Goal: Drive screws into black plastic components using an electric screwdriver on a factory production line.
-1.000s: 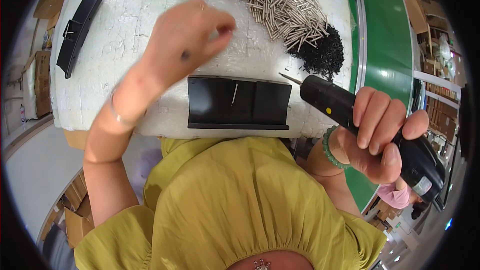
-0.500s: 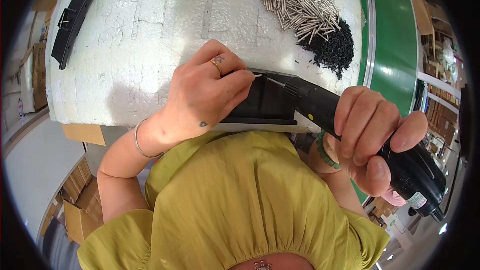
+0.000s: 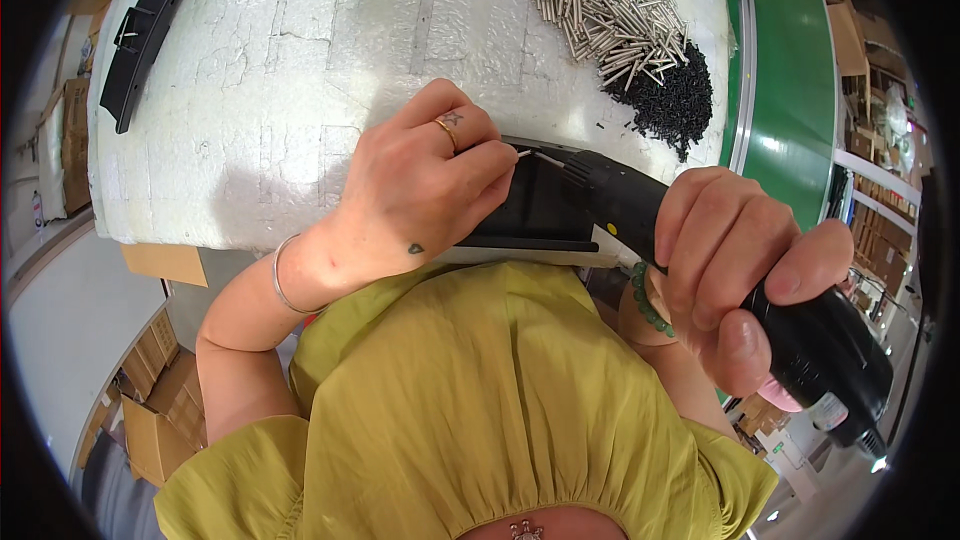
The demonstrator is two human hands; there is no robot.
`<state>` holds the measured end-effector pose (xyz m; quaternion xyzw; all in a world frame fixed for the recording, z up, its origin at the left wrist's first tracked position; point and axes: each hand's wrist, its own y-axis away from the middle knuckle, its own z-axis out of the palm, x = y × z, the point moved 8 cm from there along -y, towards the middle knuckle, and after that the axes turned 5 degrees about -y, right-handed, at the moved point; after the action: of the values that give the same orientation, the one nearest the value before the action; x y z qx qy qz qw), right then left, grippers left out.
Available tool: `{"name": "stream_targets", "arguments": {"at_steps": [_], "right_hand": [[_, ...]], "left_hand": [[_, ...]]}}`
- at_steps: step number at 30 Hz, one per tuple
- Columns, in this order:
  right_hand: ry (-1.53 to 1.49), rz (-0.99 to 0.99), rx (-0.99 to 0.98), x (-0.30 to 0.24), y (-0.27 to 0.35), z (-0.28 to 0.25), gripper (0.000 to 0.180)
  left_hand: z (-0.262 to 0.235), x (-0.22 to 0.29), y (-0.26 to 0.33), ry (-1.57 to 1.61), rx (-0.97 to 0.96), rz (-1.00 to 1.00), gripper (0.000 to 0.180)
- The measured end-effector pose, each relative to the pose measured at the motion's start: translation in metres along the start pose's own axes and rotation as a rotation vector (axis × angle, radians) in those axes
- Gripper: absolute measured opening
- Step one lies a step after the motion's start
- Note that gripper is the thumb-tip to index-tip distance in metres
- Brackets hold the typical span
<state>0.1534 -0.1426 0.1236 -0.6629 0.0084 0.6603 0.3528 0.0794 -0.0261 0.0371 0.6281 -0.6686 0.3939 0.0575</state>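
Note:
My left hand (image 3: 430,165) is closed in a pinch round a thin metal pin (image 3: 524,153), whose end shows past the fingertips. Beneath that hand lies a black plastic part (image 3: 535,202) with a raised near edge, partly covered by the hand. My right hand (image 3: 745,270) wraps round a black electric screwdriver (image 3: 625,205), tilted with its bit pointing left. The bit's tip meets or nearly meets the pin's end over the black part; whether a screw sits between them is too small to tell.
A heap of metal pins (image 3: 600,5) lies at the far right of the padded white worktop (image 3: 270,90), beside a pile of small black screws (image 3: 670,100). Another black plastic part (image 3: 150,40) rests far left. A green surface (image 3: 790,90) runs along the right side.
The left hand has shifted slightly to the right with the pin. The screwdriver's rear end has dipped a little, and its bit has come closer to the pin.

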Motion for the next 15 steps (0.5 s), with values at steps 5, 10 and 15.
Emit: {"name": "stream_targets", "arguments": {"at_steps": [5,10,15], "right_hand": [[0.052,-0.01,-0.045,0.001,-0.005,0.011,0.029],[0.07,0.016,-0.109,0.003,-0.011,0.017,0.029],[0.092,0.042,-0.142,0.007,-0.017,0.024,0.029]], "left_hand": [[0.002,-0.001,0.003,0.0,0.0,0.006,0.013],[0.004,-0.002,0.005,0.053,-0.031,0.001,0.018],[0.003,-0.001,0.006,0.049,-0.008,0.017,0.018]]}}
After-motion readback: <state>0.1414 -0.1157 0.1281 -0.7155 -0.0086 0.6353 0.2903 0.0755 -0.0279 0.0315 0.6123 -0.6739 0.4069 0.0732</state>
